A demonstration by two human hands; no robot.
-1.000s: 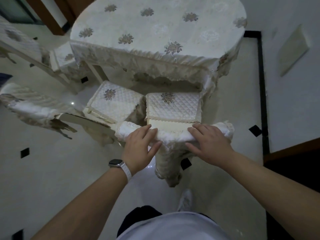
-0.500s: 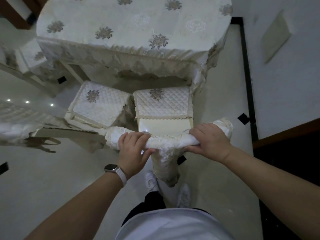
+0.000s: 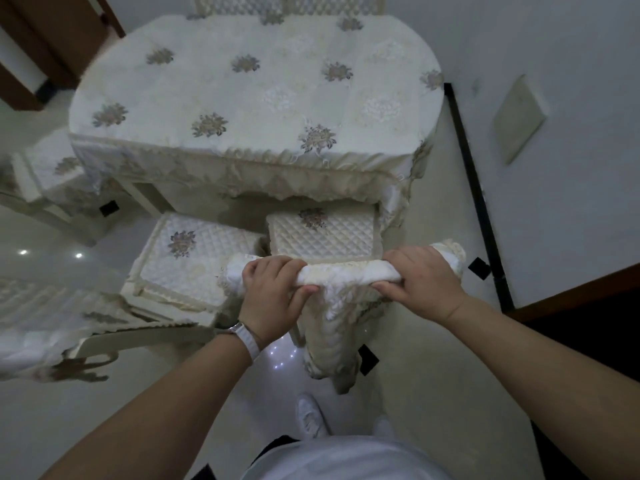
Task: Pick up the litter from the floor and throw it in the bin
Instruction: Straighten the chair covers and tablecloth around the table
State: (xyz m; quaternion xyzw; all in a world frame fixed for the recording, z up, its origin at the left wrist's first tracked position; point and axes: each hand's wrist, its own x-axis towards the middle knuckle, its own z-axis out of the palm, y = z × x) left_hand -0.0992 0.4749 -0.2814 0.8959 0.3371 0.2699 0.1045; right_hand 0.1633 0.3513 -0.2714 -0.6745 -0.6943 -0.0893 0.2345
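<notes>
In front of the bench (image 3: 256, 98) | left hand (image 3: 273, 299), right hand (image 3: 419, 282) are now gripping the chair back (image 3: 346, 275), fingers (image 3: 266, 268) curling round it, no longer flat | likely shifting it; no litter showing.

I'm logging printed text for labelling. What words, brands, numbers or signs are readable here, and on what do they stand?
None can be read.
Watch: dial not readable.
Wall plate: blank.
Tablecloth and seat cushions: flower patterns only, no lettering.
</notes>
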